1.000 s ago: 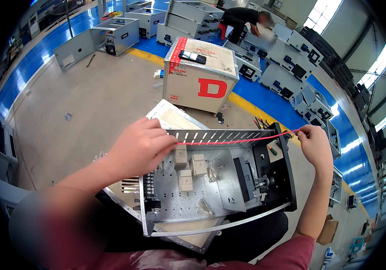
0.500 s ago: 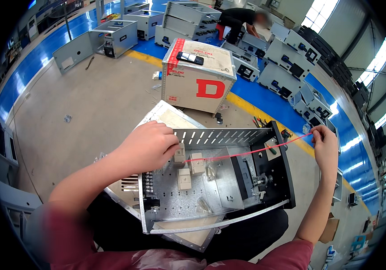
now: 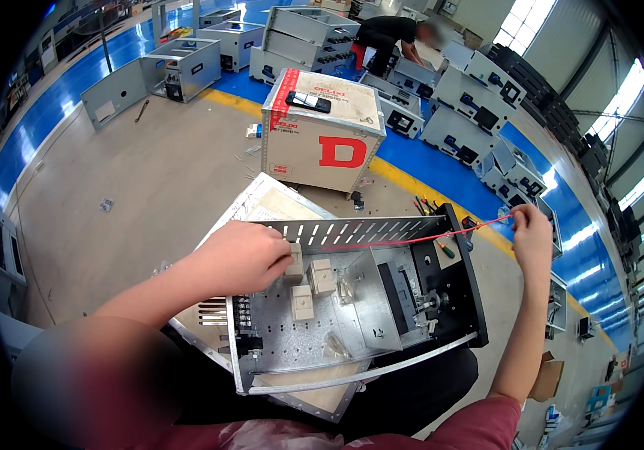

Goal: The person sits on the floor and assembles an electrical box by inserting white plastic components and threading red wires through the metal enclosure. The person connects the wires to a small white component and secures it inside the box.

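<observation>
A grey metal chassis [image 3: 337,330] with a black end panel [image 3: 463,277] rests on my lap. A thin red wire [image 3: 412,241] runs taut across its slotted back wall. My left hand [image 3: 243,259] is closed on one end of the wire, against a beige block [image 3: 294,264] on the chassis plate. My right hand [image 3: 530,232] pinches the other end, just right of the black panel and a little above it. Two more beige blocks [image 3: 320,276] sit beside the first one.
A cardboard box [image 3: 322,131] with a phone [image 3: 307,102] on top stands on the floor ahead. Grey cabinets [image 3: 179,67] line the blue floor behind it, where another person [image 3: 385,37] bends over. Small tools [image 3: 423,204] lie by the yellow line.
My left hand has slid down and right along the wire to the beige block. My right hand has drawn the wire's end up and to the right, past the black panel.
</observation>
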Demonstrator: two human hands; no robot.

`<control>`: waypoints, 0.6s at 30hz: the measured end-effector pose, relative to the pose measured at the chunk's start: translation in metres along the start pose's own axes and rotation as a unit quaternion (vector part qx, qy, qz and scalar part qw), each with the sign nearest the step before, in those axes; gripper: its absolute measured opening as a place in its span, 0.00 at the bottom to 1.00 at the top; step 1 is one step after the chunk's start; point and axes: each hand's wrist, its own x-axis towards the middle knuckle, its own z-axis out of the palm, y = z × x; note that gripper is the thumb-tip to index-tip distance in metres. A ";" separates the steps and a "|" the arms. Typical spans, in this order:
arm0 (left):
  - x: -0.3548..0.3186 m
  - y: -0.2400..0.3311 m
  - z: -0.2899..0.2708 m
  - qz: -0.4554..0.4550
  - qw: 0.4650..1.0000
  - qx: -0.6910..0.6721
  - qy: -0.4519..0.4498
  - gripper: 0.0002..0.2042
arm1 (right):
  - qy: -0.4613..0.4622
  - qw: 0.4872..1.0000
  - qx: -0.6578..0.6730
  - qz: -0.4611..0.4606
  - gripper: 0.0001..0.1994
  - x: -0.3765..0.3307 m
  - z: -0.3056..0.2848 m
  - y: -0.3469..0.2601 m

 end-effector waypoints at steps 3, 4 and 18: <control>-0.002 0.000 -0.002 -0.018 1.000 -0.011 -0.004 0.11 | -0.095 0.986 0.109 0.086 0.09 -0.012 0.019 -0.030; -0.002 0.000 -0.002 -0.017 1.000 -0.013 -0.003 0.11 | -0.107 0.984 0.116 0.082 0.10 -0.014 0.024 -0.031; 0.009 0.001 0.006 -0.070 0.971 0.150 -0.172 0.10 | -0.232 0.971 0.046 -0.030 0.08 -0.020 0.040 -0.035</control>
